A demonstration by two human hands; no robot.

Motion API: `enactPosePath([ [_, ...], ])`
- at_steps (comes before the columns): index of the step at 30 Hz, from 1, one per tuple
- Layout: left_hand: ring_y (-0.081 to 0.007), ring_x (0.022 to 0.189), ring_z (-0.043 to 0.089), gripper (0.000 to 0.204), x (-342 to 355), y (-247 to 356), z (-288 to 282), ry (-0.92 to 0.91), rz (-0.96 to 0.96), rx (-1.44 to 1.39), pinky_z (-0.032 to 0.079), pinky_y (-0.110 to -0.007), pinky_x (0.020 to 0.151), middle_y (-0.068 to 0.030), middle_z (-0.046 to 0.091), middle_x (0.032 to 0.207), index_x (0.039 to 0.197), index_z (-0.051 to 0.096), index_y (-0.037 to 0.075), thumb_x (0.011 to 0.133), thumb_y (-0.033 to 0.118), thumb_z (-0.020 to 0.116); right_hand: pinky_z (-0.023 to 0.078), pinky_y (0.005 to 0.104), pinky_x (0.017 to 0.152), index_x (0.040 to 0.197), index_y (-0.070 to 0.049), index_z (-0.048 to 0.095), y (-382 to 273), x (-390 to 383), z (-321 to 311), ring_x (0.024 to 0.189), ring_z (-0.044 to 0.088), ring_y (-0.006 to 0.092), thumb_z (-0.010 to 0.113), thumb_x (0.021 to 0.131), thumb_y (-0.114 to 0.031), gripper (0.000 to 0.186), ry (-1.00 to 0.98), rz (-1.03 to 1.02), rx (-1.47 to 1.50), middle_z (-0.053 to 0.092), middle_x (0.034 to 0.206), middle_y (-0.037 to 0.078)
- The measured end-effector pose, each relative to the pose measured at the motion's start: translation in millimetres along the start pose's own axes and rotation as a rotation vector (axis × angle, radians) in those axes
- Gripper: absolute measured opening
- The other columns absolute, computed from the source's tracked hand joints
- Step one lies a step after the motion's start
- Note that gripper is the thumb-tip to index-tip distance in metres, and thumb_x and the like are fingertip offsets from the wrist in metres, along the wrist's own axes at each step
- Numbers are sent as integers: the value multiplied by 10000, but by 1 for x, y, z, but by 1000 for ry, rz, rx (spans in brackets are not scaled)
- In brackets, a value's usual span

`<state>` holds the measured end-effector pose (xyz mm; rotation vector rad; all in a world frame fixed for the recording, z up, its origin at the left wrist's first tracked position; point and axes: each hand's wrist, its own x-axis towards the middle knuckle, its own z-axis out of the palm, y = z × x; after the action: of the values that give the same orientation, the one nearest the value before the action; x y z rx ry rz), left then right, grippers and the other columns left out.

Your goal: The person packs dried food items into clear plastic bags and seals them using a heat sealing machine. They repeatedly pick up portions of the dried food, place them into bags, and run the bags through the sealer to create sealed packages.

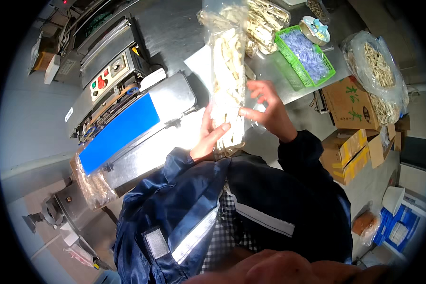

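Observation:
A long clear plastic bag (229,71) filled with pale dried strips stretches from the metal table toward my chest. My left hand (210,135) grips its lower part, with the thumb lying across the front. My right hand (272,111) is at the bag's right side, its thumb tip against the plastic and its forefinger bent apart from the thumb. Under the right fingers shows a small clear plastic piece (258,122), which looks held; its kind cannot be made out.
A sealing machine (104,80) with a blue belt (120,135) stands on the left. More bagged strips (265,23) lie at the back, beside a green basket (330,73) of small purple-white packets and a bowl (312,35). Cardboard boxes (348,106) and a large bag (376,66) stand at right.

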<state>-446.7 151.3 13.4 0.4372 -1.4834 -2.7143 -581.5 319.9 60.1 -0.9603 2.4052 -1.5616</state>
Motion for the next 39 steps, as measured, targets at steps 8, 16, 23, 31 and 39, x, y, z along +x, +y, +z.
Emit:
enactPosePath([
  [8,-227,1359,457,785,25,24,-23,32,3,-80,376,-363,1120,-134,442,1507,1603,185,82,966,139,639,550,297,719,981,-8,668,-13,53,21,786,684,180,773,837,-132,218,-214,-51,-20,692,855,85],
  [16,-238,1290,524,890,46,9,-40,156,143,-122,441,-358,1072,-184,520,1412,1589,128,39,924,58,719,530,334,701,1010,-19,637,1,88,35,785,672,264,706,855,-59,174,-316,-269,-98,658,874,128],
  [23,-242,1389,388,969,75,2,9,436,245,287,345,-346,1141,-191,362,1515,1580,111,-7,897,181,773,514,430,634,1017,-55,574,41,102,30,740,656,342,713,853,-105,221,-307,-107,-308,657,840,116],
  [31,-187,1137,595,918,108,-33,84,580,129,13,509,-326,956,-155,562,1307,1576,53,30,949,170,709,545,496,662,1033,-35,560,93,112,-19,759,659,426,638,852,-62,199,-327,-364,-336,657,882,222],
  [39,-190,1072,646,852,138,-57,114,638,118,-101,555,-324,872,-148,614,1227,1545,120,22,939,164,702,549,440,674,990,-50,658,139,116,-49,748,676,362,673,867,-89,129,-174,-561,-224,683,863,146],
])
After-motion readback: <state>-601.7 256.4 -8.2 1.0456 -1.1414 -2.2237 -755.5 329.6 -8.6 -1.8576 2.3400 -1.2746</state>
